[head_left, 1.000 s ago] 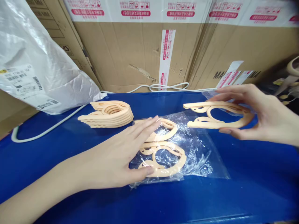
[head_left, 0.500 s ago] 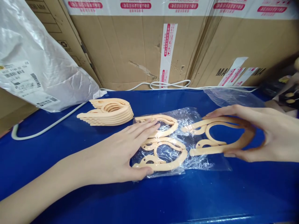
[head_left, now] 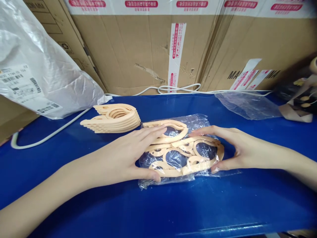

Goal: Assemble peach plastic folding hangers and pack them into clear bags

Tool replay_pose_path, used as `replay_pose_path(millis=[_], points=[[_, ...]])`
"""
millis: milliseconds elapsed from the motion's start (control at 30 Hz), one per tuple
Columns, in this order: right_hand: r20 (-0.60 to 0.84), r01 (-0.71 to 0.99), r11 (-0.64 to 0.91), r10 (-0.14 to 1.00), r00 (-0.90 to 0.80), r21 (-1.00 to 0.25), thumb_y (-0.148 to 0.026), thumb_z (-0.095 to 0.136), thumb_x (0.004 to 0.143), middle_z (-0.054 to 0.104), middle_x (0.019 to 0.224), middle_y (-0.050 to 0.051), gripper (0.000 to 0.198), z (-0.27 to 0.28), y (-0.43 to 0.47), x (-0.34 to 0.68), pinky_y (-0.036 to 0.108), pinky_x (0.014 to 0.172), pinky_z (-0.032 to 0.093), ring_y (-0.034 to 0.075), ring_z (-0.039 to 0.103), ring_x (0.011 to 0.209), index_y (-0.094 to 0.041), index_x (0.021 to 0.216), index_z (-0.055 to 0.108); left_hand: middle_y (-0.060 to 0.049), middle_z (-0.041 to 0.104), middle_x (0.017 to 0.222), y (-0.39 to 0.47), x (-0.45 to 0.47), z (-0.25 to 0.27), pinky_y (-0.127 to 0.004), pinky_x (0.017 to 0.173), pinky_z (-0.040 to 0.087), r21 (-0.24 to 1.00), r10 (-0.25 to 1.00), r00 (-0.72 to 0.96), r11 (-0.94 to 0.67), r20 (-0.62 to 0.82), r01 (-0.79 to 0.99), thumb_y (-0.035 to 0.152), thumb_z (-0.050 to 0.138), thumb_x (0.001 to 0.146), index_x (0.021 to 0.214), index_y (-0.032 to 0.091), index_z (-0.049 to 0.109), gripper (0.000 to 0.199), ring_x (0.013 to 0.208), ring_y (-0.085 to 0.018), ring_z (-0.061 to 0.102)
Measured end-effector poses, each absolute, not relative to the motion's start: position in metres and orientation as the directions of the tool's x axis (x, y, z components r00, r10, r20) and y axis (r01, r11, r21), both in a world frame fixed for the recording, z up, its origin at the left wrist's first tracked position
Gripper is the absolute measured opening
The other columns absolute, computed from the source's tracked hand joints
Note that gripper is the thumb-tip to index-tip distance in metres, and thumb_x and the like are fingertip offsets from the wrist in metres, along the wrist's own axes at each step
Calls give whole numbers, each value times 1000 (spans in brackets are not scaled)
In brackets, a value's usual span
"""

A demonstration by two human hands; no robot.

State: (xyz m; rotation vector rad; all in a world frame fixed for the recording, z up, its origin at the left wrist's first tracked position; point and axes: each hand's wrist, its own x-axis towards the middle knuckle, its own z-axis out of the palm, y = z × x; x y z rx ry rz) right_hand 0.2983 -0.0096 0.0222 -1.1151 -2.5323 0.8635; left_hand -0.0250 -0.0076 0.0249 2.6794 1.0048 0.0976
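Beige folding hangers (head_left: 170,173), folded up, lie in and on a clear plastic bag (head_left: 198,119) on the blue table. My left hand (head_left: 133,155) rests on the bag's left side, fingers stretched and thumb apart, touching the hangers there. My right hand (head_left: 228,148) curves round the right end of another folded hanger (head_left: 221,152), index finger along its far side and thumb at its near side. That hanger overlaps the ones to its left. Whether it lies wholly under the film, I cannot tell. A neat stack of folded hangers (head_left: 114,125) lies behind my left hand.
Cardboard boxes (head_left: 128,49) stand along the table's back edge, with a white cable (head_left: 148,88) in front. A full white plastic package (head_left: 54,72) leans at the back left. Another clear plastic sheet (head_left: 247,105) lies back right, near a dark bundle with a ribbon (head_left: 296,114).
My right hand has moved left with the folded hanger, from beside the bag to overlapping the hangers there. My left hand has hardly moved.
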Motion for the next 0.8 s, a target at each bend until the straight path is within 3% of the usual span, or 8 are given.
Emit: replay_pose_path(millis=[100, 267, 567, 800], points=[[-12, 608, 583, 716, -698, -539, -43, 79, 71, 47, 147, 5, 82, 24, -9, 303, 49, 102, 49, 35, 50, 129, -32, 144, 40, -9, 32, 156, -7, -29, 28, -49, 113, 36, 277, 644, 765, -733, -11, 621, 64, 62, 81, 152, 27, 22, 90, 141, -31, 34], [-10, 645, 623, 716, -698, -442, -42, 78, 73, 49, 146, 1, 86, 32, -7, 316, 43, 107, 46, 32, 51, 129, -38, 147, 35, -6, 30, 157, -5, -40, 38, -44, 113, 38, 282, 589, 808, -771, -22, 571, 51, 68, 82, 152, 30, 22, 86, 142, -28, 34], [132, 556, 635, 714, -688, -536, -46, 77, 74, 58, 137, 8, 78, 19, -17, 286, 44, 99, 51, 29, 58, 120, -25, 141, 44, -5, 29, 158, 2, -46, 35, -46, 114, 34, 318, 585, 807, -752, -82, 578, 55, 67, 81, 151, 33, 23, 86, 144, -27, 30], [53, 545, 603, 697, -715, -583, -33, 72, 81, 57, 139, 1, 67, 24, -12, 300, 38, 96, 54, 26, 58, 122, -34, 142, 45, 0, 28, 158, 5, -50, 40, -46, 114, 33, 331, 540, 835, -773, -105, 542, 47, 64, 87, 152, 36, 20, 79, 143, -28, 31]])
